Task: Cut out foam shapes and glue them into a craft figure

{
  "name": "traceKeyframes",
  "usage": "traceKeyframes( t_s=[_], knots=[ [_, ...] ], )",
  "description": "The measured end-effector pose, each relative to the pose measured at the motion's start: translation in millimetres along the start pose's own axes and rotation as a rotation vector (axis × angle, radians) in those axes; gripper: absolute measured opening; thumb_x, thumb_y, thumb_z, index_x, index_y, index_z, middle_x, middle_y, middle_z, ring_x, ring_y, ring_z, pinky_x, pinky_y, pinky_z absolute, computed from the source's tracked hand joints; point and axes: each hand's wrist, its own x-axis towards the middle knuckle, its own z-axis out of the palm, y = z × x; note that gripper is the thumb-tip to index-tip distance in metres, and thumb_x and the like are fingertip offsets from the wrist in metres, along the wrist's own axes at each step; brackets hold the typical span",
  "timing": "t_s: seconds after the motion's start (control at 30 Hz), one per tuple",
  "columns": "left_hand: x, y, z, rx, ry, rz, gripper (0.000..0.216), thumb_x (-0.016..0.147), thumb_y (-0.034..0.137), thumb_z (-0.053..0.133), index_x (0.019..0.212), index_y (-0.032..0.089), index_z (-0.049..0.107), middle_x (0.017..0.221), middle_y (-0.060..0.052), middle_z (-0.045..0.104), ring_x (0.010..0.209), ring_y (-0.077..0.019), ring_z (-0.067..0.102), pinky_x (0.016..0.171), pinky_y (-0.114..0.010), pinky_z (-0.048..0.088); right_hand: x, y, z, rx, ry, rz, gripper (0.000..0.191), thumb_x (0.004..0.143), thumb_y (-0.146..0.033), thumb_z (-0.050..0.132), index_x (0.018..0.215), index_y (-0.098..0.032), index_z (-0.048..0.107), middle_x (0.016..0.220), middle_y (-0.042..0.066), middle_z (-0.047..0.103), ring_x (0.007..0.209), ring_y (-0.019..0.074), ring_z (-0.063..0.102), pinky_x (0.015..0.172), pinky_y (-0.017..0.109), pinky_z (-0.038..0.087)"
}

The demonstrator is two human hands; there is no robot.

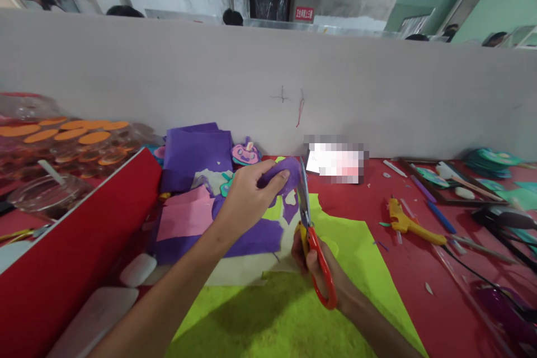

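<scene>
My left hand (247, 194) pinches a small piece of purple felt (283, 174) and holds it up above the table. My right hand (318, 266) grips red-handled scissors (312, 235), whose blades point upward and meet the right edge of the purple piece. Under both hands lies a lime-green felt sheet (293, 302) on the red table (419, 268). Larger purple felt scraps (251, 238) lie just below my left hand.
Pink felt (184, 218) and folded purple felt (195, 154) lie at left, beside a red box edge (75, 246). Orange discs (71, 134) sit in clear trays far left. A yellow glue gun (409, 225), pens and a tray of teal shapes (444, 182) lie right. A grey partition (268, 84) stands behind.
</scene>
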Motion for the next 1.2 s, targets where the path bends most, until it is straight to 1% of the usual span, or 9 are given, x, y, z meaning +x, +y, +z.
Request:
traceKeyframes(
  t_s=[0.07, 0.13, 0.27, 0.4, 0.57, 0.8, 0.93, 1.07, 1.2],
  knots=[
    [0.4, 0.8, -1.7, -0.002, -0.046, 0.012, 0.033, 0.093, 0.038, 0.056, 0.067, 0.018, 0.05, 0.059, 0.003, 0.044, 0.053, -0.0094, 0.039, 0.049, -0.023, 0.029, -1.3, 1.4, 0.2, 0.004, -0.011, 0.014, 0.058, 0.089, -0.079, 0.046, 0.097, -0.023, 0.057, 0.079, 0.001, 0.048, 0.067, 0.0158, 0.043, 0.057, 0.027, 0.039],
    [0.6, 0.8, -2.1, 0.011, -0.07, 0.018, 0.033, 0.094, 0.038, 0.055, 0.067, 0.018, 0.05, 0.059, 0.003, 0.044, 0.053, -0.0094, 0.04, 0.049, -0.023, 0.029, -1.5, 0.3, 0.7, 0.009, -0.014, 0.011, 0.058, 0.089, -0.08, 0.047, 0.099, -0.023, 0.057, 0.084, 0.002, 0.05, 0.072, 0.0172, 0.046, 0.062, 0.028, 0.042],
    [1.1, -0.7, -1.6, 0.045, -0.076, 0.022, 0.031, 0.094, 0.037, 0.054, 0.069, 0.018, 0.052, 0.061, 0.003, 0.047, 0.055, -0.0099, 0.042, 0.05, -0.023, 0.03, 1.4, -6.5, 2.4, -0.024, -0.005, -0.032, 0.065, 0.083, -0.086, 0.044, 0.088, -0.023, 0.056, 0.073, 0.0, 0.045, 0.063, 0.0159, 0.041, 0.058, 0.029, 0.042],
    [1.2, -0.2, -1.6, 0.028, -0.08, 0.009, 0.03, 0.094, 0.038, 0.054, 0.072, 0.018, 0.054, 0.061, 0.003, 0.047, 0.055, -0.0098, 0.042, 0.05, -0.023, 0.03, 3.2, -7.1, 3.5, -0.027, 0.001, -0.048, 0.065, 0.084, -0.087, 0.043, 0.085, -0.023, 0.056, 0.066, -0.002, 0.043, 0.057, 0.0149, 0.037, 0.053, 0.029, 0.04],
    [0.5, 3.5, -1.3, 0.02, -0.085, -0.004, 0.028, 0.094, 0.035, 0.054, 0.071, 0.018, 0.052, 0.06, 0.004, 0.047, 0.055, -0.0101, 0.043, 0.051, -0.023, 0.031, 3.2, 3.5, 0.0, -0.02, 0.007, -0.082, 0.065, 0.084, -0.087, 0.042, 0.087, -0.023, 0.053, 0.065, -0.004, 0.041, 0.054, 0.0123, 0.032, 0.052, 0.027, 0.033],
    [1.0, 1.6, -0.9, 0.058, -0.06, -0.002, 0.033, 0.094, 0.037, 0.055, 0.068, 0.018, 0.049, 0.059, 0.004, 0.046, 0.054, -0.0099, 0.042, 0.051, -0.024, 0.029, 3.1, 3.4, -1.6, 0.061, -0.001, -0.025, 0.066, 0.079, -0.089, 0.049, 0.084, -0.023, 0.05, 0.059, -0.007, 0.038, 0.048, 0.0099, 0.03, 0.045, 0.024, 0.027],
    [0.9, 0.6, 0.0, 0.064, -0.057, -0.005, 0.033, 0.094, 0.038, 0.055, 0.069, 0.018, 0.051, 0.061, 0.003, 0.046, 0.056, -0.0102, 0.042, 0.052, -0.025, 0.029, 2.2, 3.0, -0.2, 0.096, -0.005, -0.017, 0.064, 0.08, -0.086, 0.052, 0.081, -0.023, 0.048, 0.058, -0.008, 0.037, 0.046, 0.0082, 0.029, 0.041, 0.021, 0.026],
    [-0.9, 2.8, 2.1, 0.046, -0.068, -0.005, 0.033, 0.095, 0.038, 0.054, 0.069, 0.018, 0.049, 0.062, 0.003, 0.045, 0.057, -0.0102, 0.04, 0.053, -0.026, 0.029, 0.7, 5.0, 3.2, 0.16, -0.053, 0.002, 0.065, 0.08, -0.087, 0.05, 0.087, -0.022, 0.05, 0.061, -0.007, 0.039, 0.047, 0.009, 0.034, 0.043, 0.022, 0.033],
    [-3.0, 3.6, 5.5, 0.04, -0.082, 0.006, 0.035, 0.095, 0.036, 0.054, 0.066, 0.018, 0.045, 0.061, 0.004, 0.043, 0.056, -0.01, 0.039, 0.053, -0.026, 0.027, 0.4, 5.6, 7.8, 0.147, -0.073, -0.042, 0.067, 0.087, -0.086, 0.038, 0.095, -0.021, 0.053, 0.076, -0.001, 0.048, 0.058, 0.0127, 0.044, 0.052, 0.026, 0.04]
  ],
)
